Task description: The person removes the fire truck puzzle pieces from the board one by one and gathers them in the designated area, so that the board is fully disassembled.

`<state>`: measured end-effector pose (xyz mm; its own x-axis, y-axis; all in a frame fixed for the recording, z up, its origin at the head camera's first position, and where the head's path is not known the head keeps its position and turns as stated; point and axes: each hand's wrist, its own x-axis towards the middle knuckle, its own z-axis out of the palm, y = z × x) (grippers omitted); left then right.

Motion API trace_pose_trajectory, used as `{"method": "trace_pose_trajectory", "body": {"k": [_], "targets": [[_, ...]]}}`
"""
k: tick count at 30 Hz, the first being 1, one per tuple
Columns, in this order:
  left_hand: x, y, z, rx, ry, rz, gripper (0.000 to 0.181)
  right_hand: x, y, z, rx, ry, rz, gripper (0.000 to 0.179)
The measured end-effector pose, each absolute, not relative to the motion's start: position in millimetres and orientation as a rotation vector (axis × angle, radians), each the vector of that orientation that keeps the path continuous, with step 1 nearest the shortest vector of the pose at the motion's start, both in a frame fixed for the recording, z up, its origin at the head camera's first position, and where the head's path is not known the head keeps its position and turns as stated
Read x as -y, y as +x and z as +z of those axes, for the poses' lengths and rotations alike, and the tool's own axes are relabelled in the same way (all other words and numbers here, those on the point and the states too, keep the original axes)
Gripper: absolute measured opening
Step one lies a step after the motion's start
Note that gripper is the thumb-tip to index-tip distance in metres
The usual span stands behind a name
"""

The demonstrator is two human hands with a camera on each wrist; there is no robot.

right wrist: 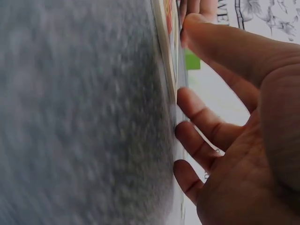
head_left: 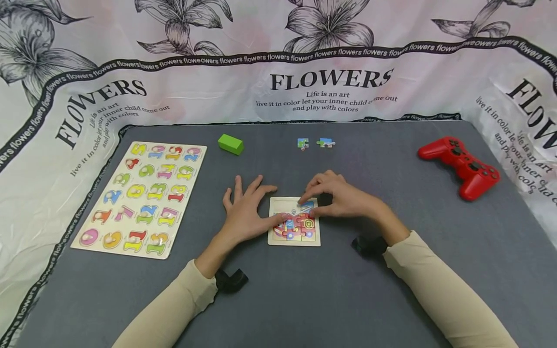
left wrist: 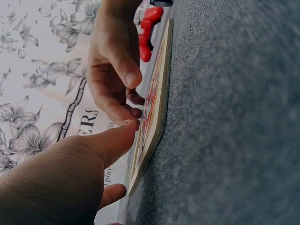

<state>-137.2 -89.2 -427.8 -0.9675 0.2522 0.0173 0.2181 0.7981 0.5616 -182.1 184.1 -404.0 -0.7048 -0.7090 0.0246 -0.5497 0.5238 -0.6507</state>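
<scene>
A small wooden jigsaw board (head_left: 294, 243) with a pink-and-red vehicle picture lies on the grey table. My left hand (head_left: 245, 215) is at its left side, fingers spread, the thumb resting on the picture. Over the board's upper right, my right hand (head_left: 341, 195) has thumb and index finger at opposite sides of a bluish puzzle piece (head_left: 307, 206), which they appear to pinch; the fingers partly cover it. Neither wrist view shows the piece clearly. Beyond the board lie two loose puzzle pieces (head_left: 326, 142), apart from each other.
A large number board (head_left: 143, 200) lies at the left, with a green block (head_left: 230, 144) near its upper right corner. A red game controller (head_left: 460, 166) sits at the far right. Flower-printed sheeting (head_left: 217, 96) rises behind the table.
</scene>
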Motion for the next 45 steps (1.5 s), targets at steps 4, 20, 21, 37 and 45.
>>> {"method": "trace_pose_trajectory", "body": {"k": [4,20,21,37,45], "targets": [[89.5,-137.6,-427.7,-2.923,0.386,0.913,0.067,-182.1,-176.5,-406.1,-2.548,-1.088,-0.926,0.026],[91.8,-142.6,-425.8,-2.910,0.419,0.896,0.057,-180.1,-172.3,-403.6,-2.607,-1.107,-0.857,0.030],[91.8,-142.7,-425.6,-2.912,0.419,0.898,0.057,-179.9,-172.7,-403.4,-2.607,-1.109,-0.859,0.030],[91.5,-141.9,-428.9,-2.928,0.413,0.890,0.054,-179.6,-173.6,-404.9,-2.583,-1.089,-0.853,0.026],[92.2,-139.5,-429.7,-2.922,0.422,0.898,0.053,-179.5,-172.0,-405.5,-2.566,-1.107,-0.851,0.026]]}}
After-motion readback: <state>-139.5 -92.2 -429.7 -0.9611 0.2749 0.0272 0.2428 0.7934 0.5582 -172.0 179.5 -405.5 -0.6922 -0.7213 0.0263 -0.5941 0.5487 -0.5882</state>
